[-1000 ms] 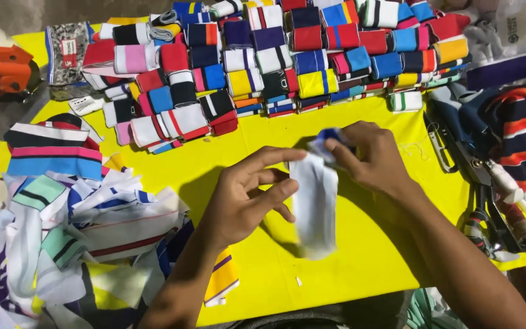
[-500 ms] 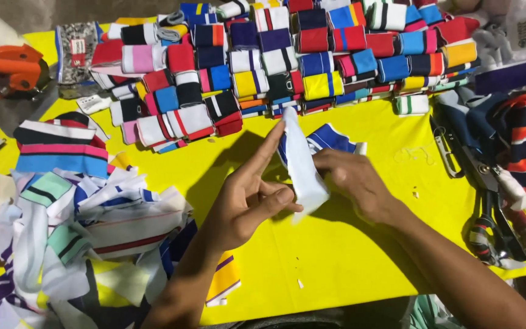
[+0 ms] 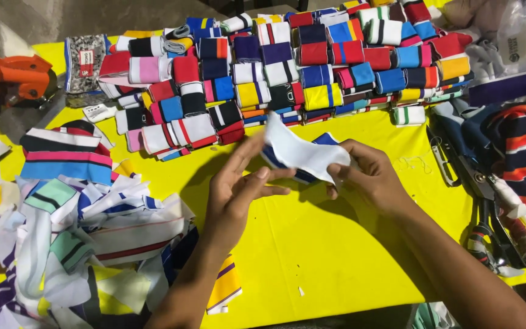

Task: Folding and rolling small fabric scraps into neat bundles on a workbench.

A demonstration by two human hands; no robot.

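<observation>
two hands above the yellow bench (image 3: 348, 256), left hand (image 3: 238, 189) palm up, fingers straight, thumb pressing a white and blue fabric strip (image 3: 302, 155), right hand (image 3: 369, 176) in a pinching grip on its other end, folded coloured bands (image 3: 312, 67) stacked behind

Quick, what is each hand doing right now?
Left hand: fingers extended, grip on the white and blue cloth piece at its left end.
Right hand: closed on the same piece.

Folded striped bands (image 3: 287, 67), scissors (image 3: 488, 201)
</observation>
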